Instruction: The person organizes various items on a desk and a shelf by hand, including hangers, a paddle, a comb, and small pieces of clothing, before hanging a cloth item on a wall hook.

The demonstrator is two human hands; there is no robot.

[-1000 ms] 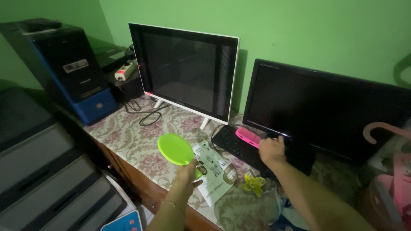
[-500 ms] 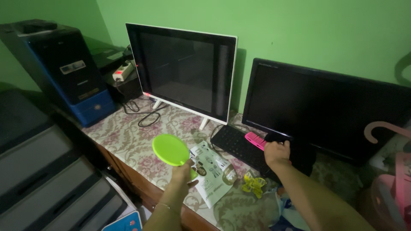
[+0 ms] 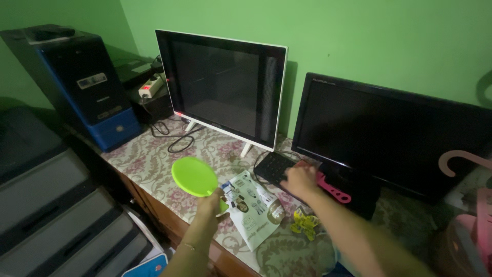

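Observation:
My left hand (image 3: 209, 204) grips a round lime-green plate (image 3: 193, 176) by its near rim, above the front edge of the floral-covered desk (image 3: 148, 161). My right hand (image 3: 299, 179) is blurred, low over the black keyboard (image 3: 272, 166), fingers pointing left. A pink comb (image 3: 334, 190) lies just right of that hand, by the foot of the black monitor (image 3: 389, 133); the hand does not appear to hold it. A printed glossy packet (image 3: 252, 206) lies flat between my two arms.
A white-framed monitor (image 3: 225, 87) stands behind the plate. A black and blue computer tower (image 3: 87, 82), a power strip (image 3: 151, 86) and cables (image 3: 177, 139) are at left. A yellow wrapper (image 3: 303, 223) lies near the packet. Grey drawers (image 3: 46, 205) stand lower left, pink items (image 3: 474, 220) at right.
My right hand, which had the pink comb, has moved left over the keyboard, and the comb now lies by the black monitor's foot. The green plate shifted slightly left.

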